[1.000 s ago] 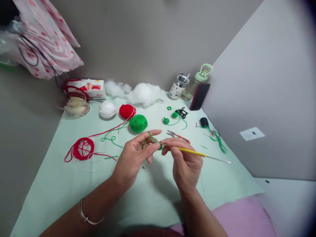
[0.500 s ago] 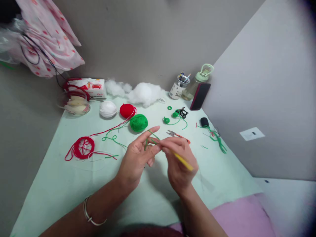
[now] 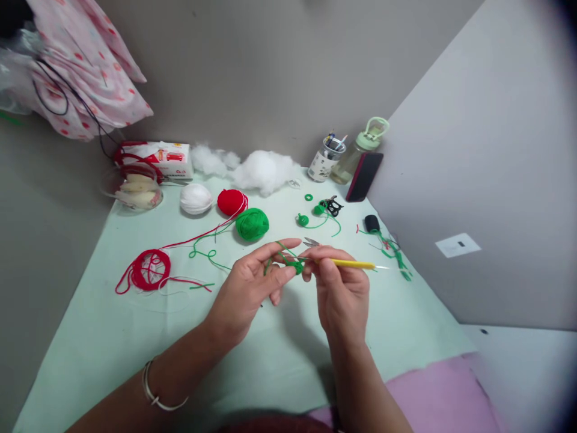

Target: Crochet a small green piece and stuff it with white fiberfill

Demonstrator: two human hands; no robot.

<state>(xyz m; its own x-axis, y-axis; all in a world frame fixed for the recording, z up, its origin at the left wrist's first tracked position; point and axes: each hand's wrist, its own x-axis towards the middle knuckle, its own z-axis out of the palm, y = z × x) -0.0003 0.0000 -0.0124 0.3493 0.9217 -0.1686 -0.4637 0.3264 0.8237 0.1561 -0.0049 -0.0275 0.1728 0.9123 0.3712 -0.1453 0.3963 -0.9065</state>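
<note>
Above the worktop (image 3: pixel 112 337), the small green piece (image 3: pixel 297 268) is pinched by the left hand (image 3: pixel 246 282); yarn (image 3: pixel 285 248) is looped over it, apparently for tension. The yellow-handled hook (image 3: pixel 354 264) is gripped by the right hand (image 3: pixel 345 291).

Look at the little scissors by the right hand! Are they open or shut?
Open: the scissors show two blade tips spread apart. The right hand hides most of the handles.
</note>
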